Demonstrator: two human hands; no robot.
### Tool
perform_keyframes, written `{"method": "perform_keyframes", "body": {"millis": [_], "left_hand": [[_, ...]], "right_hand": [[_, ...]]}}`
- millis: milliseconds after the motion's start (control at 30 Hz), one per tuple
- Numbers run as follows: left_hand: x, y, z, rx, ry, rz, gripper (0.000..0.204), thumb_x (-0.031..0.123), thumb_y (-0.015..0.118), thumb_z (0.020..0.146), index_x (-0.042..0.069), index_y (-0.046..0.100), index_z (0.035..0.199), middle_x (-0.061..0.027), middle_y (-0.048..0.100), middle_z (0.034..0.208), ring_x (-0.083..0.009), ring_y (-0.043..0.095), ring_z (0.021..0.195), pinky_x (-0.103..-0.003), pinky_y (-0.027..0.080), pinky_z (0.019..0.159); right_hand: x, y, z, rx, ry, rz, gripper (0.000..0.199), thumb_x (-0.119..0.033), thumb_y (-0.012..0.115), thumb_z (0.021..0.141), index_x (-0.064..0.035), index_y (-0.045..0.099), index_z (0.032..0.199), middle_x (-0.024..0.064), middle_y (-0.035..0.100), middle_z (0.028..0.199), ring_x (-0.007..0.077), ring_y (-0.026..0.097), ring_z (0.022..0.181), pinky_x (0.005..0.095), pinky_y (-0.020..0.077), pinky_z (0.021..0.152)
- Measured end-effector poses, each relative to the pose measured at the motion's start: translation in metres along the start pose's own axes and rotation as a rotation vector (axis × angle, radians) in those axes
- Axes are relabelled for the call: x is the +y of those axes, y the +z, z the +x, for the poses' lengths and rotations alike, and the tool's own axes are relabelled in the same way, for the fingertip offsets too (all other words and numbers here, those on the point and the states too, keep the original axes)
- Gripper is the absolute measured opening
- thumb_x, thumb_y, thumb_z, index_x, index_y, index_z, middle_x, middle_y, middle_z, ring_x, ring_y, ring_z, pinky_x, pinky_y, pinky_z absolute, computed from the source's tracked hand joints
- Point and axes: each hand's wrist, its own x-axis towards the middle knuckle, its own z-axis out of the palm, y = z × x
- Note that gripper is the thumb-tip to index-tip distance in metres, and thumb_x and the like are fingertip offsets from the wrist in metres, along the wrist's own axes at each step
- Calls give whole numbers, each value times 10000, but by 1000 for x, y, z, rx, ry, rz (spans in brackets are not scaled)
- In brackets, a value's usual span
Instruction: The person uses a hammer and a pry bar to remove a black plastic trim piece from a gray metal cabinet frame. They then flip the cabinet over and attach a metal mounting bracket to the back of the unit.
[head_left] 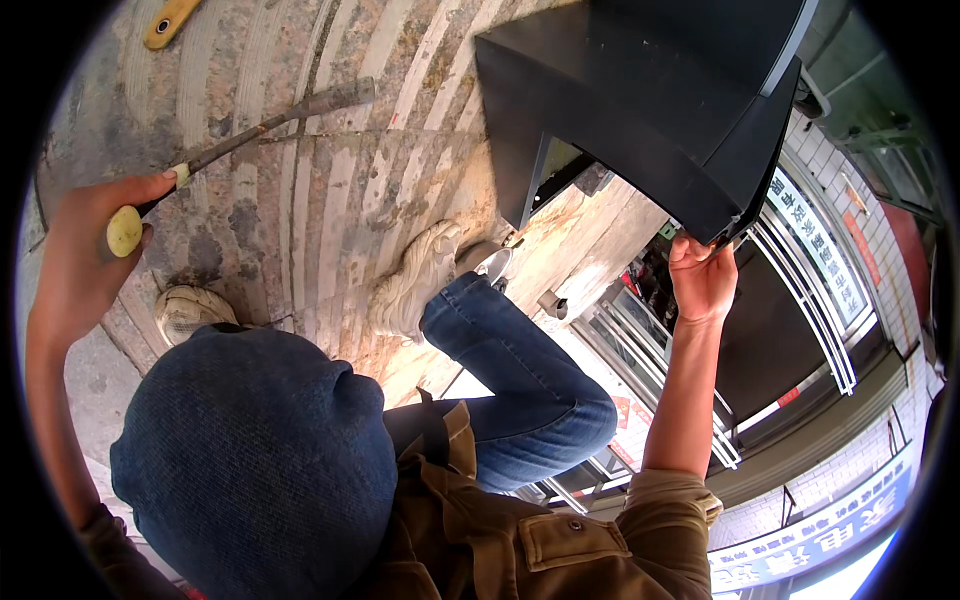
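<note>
My left hand (88,245) is closed round the yellow handle of a long, thin tool that looks like a scraper (240,140). Its dark, stained shaft reaches over the floor to a flat, wider end. On the right, a black sheet-metal housing (620,110) with an angular, open-sided frame is tilted above the ground. My right hand (703,280) pinches its lower corner, fingertips against the edge and palm turned up. What lies under those fingertips is hidden.
Another yellow handle (170,22) lies on the grooved, stained stone floor (340,210) at the far left. My shoes (415,280) stand close below the housing. A small metal cylinder (552,304) is beside my knee. Metal railings (800,300) and signboards (825,250) are at the right.
</note>
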Motion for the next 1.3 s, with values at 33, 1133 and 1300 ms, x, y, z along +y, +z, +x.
{"method": "perform_keyframes", "body": {"millis": [33, 1133, 1300], "left_hand": [[-1, 0, 1, 2, -7, -3, 414, -109, 639, 729, 29, 622, 1119, -160, 634, 1085, -306, 613, 999, -380, 472, 881], [-40, 16, -16, 25, 16, 67, 412, -101, 606, 777, 48, 570, 1160, -89, 592, 1209, -229, 536, 1144, -331, 391, 980], [-37, 25, -17, 60, 5, -91, 403, -101, 597, 767, 35, 595, 1147, -109, 606, 1189, -228, 553, 1136, -329, 396, 983]], "right_hand": [[-1, 1, 1, 4, 0, -2, 319, -275, 380, 994, -59, 612, 1028, 57, 597, 820, 196, 508, 703, 416, 498, 811], [1, -4, 3, -64, 17, 88, 375, -296, 365, 1004, -33, 632, 987, 108, 647, 926, 213, 523, 716, 419, 482, 830], [4, -8, 2, -84, 0, 103, 381, -294, 372, 1002, -27, 639, 952, 112, 648, 924, 214, 523, 717, 416, 478, 833]]}}
